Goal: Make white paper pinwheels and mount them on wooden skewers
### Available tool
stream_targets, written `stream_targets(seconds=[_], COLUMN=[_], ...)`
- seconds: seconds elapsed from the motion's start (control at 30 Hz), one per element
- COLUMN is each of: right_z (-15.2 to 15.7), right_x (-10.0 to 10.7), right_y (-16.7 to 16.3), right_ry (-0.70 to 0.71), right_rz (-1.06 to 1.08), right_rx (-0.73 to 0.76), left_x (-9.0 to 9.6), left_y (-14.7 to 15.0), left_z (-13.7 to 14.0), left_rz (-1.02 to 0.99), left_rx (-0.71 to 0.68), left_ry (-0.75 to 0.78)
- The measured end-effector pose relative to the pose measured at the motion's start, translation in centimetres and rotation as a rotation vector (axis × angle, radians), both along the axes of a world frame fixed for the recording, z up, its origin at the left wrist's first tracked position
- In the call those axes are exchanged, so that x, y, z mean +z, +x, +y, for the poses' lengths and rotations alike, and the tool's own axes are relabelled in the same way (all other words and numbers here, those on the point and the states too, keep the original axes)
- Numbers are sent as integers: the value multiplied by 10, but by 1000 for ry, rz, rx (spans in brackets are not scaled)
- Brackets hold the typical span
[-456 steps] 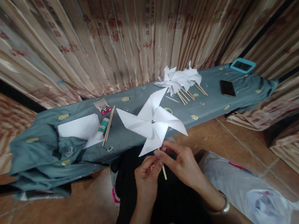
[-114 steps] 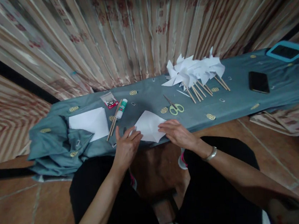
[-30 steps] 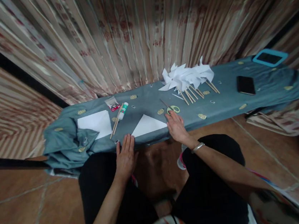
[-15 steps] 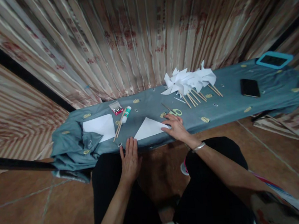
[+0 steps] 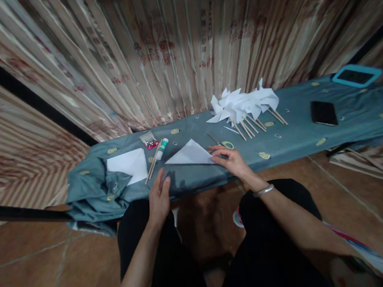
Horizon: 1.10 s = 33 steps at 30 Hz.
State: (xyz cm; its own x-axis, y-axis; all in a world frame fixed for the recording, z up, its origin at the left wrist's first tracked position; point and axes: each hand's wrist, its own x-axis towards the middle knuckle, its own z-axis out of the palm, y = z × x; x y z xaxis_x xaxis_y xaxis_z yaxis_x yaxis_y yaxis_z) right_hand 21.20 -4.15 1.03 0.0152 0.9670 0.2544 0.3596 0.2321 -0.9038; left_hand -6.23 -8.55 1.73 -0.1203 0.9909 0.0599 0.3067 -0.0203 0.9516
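A sheet of white paper folded into a triangle (image 5: 190,154) is lifted off the cloth, its right corner pinched in my right hand (image 5: 230,160). My left hand (image 5: 160,195) is off the paper, near the table's front edge, with its fingers apart and nothing in them. Just behind my right fingers lie scissors (image 5: 226,145) with pale green handles. To the left of the paper are a glue stick (image 5: 162,149) and thin wooden sticks (image 5: 153,164).
White paper pinwheels (image 5: 232,106) on sticks lie at the back. Stacked white paper (image 5: 130,164) and a small packet of metal pins (image 5: 149,140) are on the left. A black phone (image 5: 324,113) and a blue-framed tablet (image 5: 357,76) lie right on the cloth-covered table (image 5: 298,138).
My left hand has come off the paper and moved slightly left. The folded paper, held in my right hand, has risen and turned, its left corner now farther from the front edge.
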Motion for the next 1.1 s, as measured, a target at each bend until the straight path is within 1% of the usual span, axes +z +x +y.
stream_targets(seconds=[0.1,0.17,0.2,0.27,0.33,0.4,0.57,0.67,0.83,0.97,1.1], right_z=[-3,-5,-5,-6,-4,-2,3,5,9,10,14], right_x=[10,15,16,17,16,15,15,15,13,13,13], right_y=[3,4,5,5,6,6,7,9,15,20,25], right_ry=[-9,-5,2,20,37,41,26,20,-3,-49,-100], right_rz=[61,67,69,76,85,89,80,74,117,155,242], right_rx=[16,9,2,-14,-31,-49,-52,-47,-97,-86,-88], left_x=[15,23,25,29,32,33,30,27,20,14,14], left_y=[13,22,26,34,39,43,50,54,61,63,65], left_z=[23,35,39,45,48,50,53,56,62,67,68], left_rz=[-385,-590,-664,-767,-826,-850,-889,-897,-840,-788,-742], left_rx=[102,145,138,73,-9,-53,-35,-52,-59,-74,-99], left_ry=[-170,-266,-319,-402,-434,-415,-399,-405,-396,-385,-366])
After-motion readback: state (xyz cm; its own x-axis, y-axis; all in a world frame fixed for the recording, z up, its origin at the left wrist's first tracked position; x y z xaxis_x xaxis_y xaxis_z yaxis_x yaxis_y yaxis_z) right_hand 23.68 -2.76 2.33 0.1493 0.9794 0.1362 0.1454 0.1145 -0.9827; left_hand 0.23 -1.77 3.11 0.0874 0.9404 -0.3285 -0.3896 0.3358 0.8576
